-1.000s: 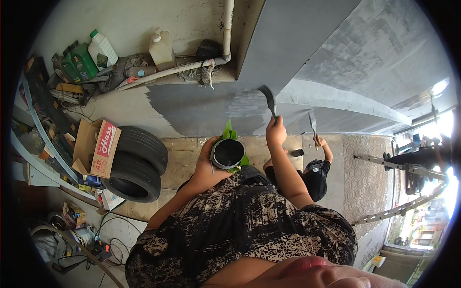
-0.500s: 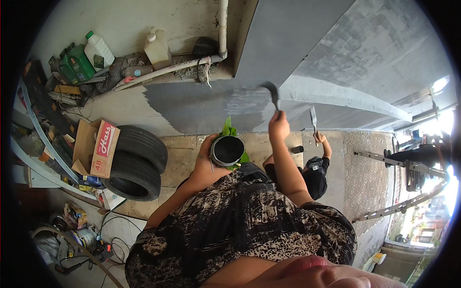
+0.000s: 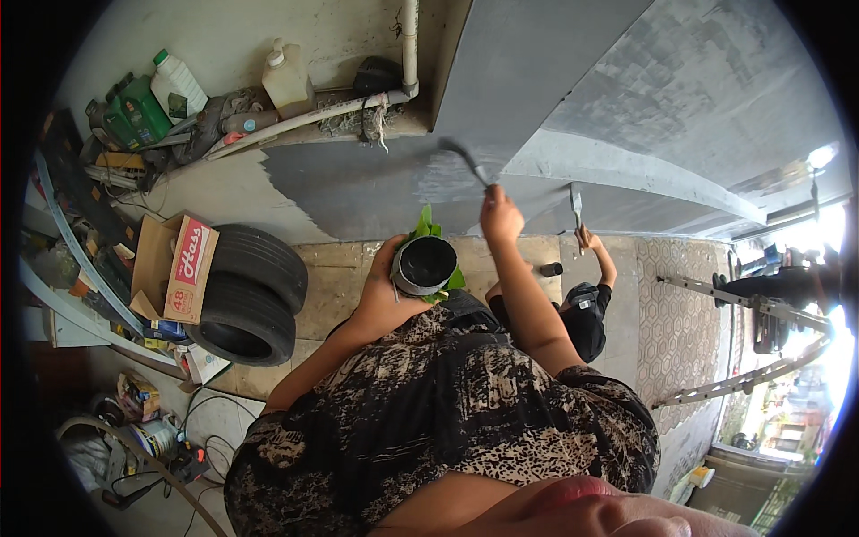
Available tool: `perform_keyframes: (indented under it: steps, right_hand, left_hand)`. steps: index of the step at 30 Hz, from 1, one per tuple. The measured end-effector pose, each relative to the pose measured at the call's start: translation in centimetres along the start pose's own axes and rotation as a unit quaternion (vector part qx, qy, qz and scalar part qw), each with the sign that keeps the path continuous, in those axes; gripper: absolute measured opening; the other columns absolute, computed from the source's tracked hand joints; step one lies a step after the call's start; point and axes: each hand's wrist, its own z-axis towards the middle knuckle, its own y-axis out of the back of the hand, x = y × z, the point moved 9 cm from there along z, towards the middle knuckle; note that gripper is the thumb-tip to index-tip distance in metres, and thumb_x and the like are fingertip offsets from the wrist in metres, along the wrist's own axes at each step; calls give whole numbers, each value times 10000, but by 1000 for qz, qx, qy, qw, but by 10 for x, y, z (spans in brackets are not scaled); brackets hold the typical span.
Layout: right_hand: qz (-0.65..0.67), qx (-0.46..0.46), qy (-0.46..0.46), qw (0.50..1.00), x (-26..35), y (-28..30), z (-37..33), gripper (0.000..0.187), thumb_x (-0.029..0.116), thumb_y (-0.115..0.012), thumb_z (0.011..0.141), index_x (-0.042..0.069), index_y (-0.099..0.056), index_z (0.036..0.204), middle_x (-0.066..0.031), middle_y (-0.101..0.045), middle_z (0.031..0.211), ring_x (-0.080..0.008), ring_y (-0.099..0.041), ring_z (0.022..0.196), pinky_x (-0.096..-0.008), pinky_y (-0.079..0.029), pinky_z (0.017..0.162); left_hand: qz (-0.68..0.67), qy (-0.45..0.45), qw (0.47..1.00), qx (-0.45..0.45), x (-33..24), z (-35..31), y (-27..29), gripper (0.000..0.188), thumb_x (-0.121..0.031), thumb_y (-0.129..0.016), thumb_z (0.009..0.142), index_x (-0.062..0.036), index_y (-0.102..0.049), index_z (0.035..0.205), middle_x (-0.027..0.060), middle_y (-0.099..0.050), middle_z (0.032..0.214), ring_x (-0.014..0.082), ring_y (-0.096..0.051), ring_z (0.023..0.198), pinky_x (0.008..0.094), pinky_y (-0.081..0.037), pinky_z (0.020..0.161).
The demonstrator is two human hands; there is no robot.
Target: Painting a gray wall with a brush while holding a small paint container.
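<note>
My left hand [image 3: 386,285] is wrapped round a small round can [image 3: 426,288] with a dark inside, and green leaves [image 3: 428,224] stick out between hand and can. Raised ahead and to the right of it, my right hand [image 3: 501,217] grips a paintbrush [image 3: 472,164] by its handle. The brush's dark, bent bristles point up and left, at the grey-painted wall [image 3: 358,183]; whether they touch it I cannot tell. Streaky, lighter grey shows around the bristles, and the paint ends in a ragged edge on the left.
On the right crouches a person in black [image 3: 583,327], holding another paintbrush [image 3: 576,206] to the wall. A dark cup [image 3: 551,268] stands nearby. Stacked tyres [image 3: 242,331] and a cardboard box [image 3: 170,268] lie left. Bottles [image 3: 179,87] line a ledge above a pipe [image 3: 313,112]. A ladder [image 3: 716,385] stands far right.
My right hand has moved up and left, carrying the paintbrush leftward along the wall. The left hand still holds the can in nearly the same place. The other person's brush has shifted slightly up.
</note>
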Motion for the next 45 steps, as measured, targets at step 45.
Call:
perform_keyframes:
  steps: [45]
  right_hand:
    - [38, -45, -177, 982, -93, 14, -34, 267, 301, -531, 1025, 78, -600, 1155, -213, -726, 892, -463, -688, 748, -558, -541, 630]
  left_hand:
    - [-34, 36, 999, 20, -5, 12, -30, 975, -58, -938, 660, -27, -359, 1444, 119, -550, 1349, 218, -582, 1257, 363, -482, 1067]
